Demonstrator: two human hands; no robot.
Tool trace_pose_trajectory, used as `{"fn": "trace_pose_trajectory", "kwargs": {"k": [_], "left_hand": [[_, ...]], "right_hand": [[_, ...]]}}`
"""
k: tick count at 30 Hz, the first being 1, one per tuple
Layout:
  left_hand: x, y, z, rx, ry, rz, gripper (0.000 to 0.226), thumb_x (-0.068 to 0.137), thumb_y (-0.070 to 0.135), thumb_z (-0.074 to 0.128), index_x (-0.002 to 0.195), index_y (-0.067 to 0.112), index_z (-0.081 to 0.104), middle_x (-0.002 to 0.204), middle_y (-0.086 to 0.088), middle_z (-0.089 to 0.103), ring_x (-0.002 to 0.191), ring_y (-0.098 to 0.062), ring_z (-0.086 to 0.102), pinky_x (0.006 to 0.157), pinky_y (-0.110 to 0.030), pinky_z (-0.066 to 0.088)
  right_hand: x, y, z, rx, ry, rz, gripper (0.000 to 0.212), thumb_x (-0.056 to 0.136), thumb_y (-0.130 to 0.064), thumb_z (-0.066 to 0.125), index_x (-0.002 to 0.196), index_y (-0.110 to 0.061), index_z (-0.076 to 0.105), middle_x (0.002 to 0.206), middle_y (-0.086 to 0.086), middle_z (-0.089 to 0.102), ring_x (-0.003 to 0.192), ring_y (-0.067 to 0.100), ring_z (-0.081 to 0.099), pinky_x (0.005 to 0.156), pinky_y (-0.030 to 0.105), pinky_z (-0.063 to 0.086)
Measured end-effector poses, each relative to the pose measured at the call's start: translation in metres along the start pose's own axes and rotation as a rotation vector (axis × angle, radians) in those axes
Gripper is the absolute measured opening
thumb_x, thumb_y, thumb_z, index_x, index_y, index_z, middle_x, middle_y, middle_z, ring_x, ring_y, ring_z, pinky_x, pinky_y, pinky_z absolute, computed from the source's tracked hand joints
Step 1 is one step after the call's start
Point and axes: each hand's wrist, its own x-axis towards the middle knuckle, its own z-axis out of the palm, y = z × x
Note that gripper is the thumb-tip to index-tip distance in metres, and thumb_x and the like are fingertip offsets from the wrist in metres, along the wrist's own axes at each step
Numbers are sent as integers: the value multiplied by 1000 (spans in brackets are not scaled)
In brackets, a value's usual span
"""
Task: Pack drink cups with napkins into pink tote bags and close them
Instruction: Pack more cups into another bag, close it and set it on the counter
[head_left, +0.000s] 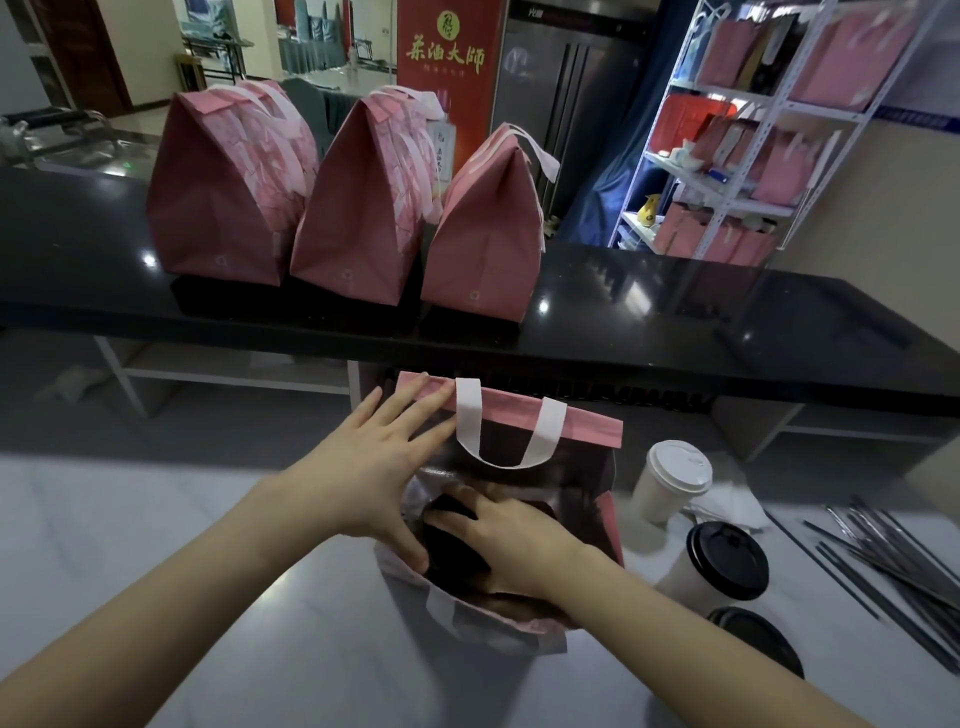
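Observation:
An open pink tote bag with white handles stands on the pale worktop in front of me. My left hand lies against its left rim with straight fingers spread, the thumb at the near edge. My right hand reaches down into the bag's mouth and rests on a dark cup lid inside; its grip is hidden. Beside the bag on the right stand a white-lidded cup and a black-lidded cup, with white napkins between them.
Three closed pink tote bags stand in a row on the black counter behind. A second black lid sits at the right. Dark wrapped straws lie fanned at the far right. A white shelf rack holds more pink bags.

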Motion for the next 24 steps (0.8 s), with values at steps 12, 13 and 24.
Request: {"fn": "trace_pose_trajectory", "kwargs": {"k": [12, 13, 24], "left_hand": [[-3, 10, -1, 63, 46, 36, 120, 52, 85, 59, 150, 45, 3, 156, 7, -13, 142, -28, -31, 119, -54, -4], [1, 10, -1, 71, 22, 17, 122, 52, 86, 59, 151, 43, 2, 156, 6, -16, 141, -29, -33, 119, -54, -7], [29, 9, -1, 103, 94, -45, 103, 68, 83, 50, 151, 40, 4, 152, 3, 1, 144, -25, -4, 118, -54, -8]], "right_hand": [[8, -4, 7, -41, -97, 23, 69, 93, -23, 57, 151, -29, 20, 158, 12, 13, 144, 36, 17, 108, 47, 35], [9, -3, 7, -57, -96, 22, 67, 94, -23, 55, 151, -29, 20, 158, 12, 12, 144, 36, 17, 108, 47, 35], [-39, 4, -37, 95, -9, 159, 50, 94, -42, 51, 141, -29, 41, 146, -1, 38, 126, 23, 43, 98, 44, 46]]}}
